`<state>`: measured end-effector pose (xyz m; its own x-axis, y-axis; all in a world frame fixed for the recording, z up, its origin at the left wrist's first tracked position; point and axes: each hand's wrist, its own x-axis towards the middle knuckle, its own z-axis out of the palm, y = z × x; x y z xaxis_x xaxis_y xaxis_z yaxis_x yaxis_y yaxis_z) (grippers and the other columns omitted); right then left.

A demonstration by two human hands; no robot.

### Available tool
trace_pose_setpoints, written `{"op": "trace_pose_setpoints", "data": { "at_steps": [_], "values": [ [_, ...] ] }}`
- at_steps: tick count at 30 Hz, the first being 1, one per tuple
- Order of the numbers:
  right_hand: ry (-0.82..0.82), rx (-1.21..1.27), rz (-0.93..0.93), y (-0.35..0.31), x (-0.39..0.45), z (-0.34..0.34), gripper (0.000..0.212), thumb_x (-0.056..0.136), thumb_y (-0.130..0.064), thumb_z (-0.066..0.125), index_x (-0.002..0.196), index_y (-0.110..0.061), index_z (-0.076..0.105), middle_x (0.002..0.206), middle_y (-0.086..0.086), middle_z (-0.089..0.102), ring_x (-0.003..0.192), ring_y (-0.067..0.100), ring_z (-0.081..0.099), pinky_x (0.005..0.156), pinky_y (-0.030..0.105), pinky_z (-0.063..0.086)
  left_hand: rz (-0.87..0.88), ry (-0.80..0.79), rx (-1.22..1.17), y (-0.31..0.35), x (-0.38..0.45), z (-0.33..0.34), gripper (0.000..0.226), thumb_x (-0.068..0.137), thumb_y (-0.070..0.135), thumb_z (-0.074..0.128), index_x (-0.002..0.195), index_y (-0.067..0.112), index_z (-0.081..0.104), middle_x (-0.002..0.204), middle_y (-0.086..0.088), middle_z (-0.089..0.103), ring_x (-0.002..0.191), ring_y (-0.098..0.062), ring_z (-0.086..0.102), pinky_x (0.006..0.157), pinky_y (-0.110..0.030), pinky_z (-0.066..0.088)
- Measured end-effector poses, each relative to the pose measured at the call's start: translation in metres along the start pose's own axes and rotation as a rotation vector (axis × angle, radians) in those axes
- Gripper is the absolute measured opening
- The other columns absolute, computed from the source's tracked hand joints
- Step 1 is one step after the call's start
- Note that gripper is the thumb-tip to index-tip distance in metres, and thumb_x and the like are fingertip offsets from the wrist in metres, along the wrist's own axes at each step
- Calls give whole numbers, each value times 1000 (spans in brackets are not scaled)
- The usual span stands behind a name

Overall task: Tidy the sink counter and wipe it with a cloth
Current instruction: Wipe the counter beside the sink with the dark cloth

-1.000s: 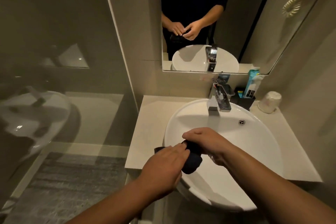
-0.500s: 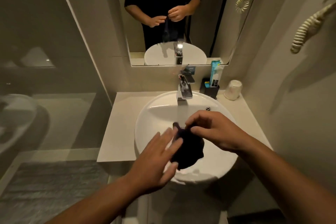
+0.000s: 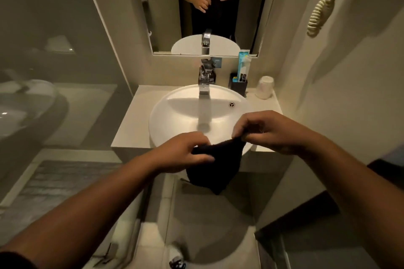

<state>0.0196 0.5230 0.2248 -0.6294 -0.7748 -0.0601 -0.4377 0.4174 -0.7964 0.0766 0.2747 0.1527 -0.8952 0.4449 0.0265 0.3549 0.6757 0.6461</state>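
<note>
I hold the dark cloth [image 3: 215, 166] up by its top edge, just in front of the white sink [image 3: 175, 116]. My left hand [image 3: 185, 152] pinches one end and my right hand [image 3: 265, 131] pinches the other. Most of it hangs down past the worktop [image 3: 129, 124].

If one pinch slips, I think the cloth could drop to the floor and get dirty. A wide wipe could also knock over the white cup [image 3: 265, 87] in the back corner.

The small black holder [image 3: 238, 87] has a blue tube [image 3: 243, 65] standing in it. The cup sits upside down, so I cannot see inside. The sink looks empty.
</note>
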Motion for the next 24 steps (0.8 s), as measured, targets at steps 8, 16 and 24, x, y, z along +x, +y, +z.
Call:
{"op": "trace_pose_setpoints", "data": {
  "at_steps": [8,16,24],
  "values": [
    [111,94,86,20,-39,52,23,86,-6,63,88,-29,70,92,-7,71,92,8,65,89,34,53,-134,-20,5,19,-64,6,15,92,34,57,100,25,64,88,16,64,83,3,59,71,-16,49],
    [239,29,312,70,0,99,20,88,-17,63,83,-37,65,88,-14,67,85,-1,61,71,16,45,-232,55,36,-51,-50,38,29,92,27,57,121,31,59,117,12,64,103,-1,54,84,-18,40],
    [282,-295,531,143,92,119,12,92,-19,57,101,-20,64,105,4,67,93,20,58,81,30,46,-396,90,259,-127,32,68,30,96,24,47,125,19,56,120,-7,61,105,-26,57,89,-37,45]
  ]
}}
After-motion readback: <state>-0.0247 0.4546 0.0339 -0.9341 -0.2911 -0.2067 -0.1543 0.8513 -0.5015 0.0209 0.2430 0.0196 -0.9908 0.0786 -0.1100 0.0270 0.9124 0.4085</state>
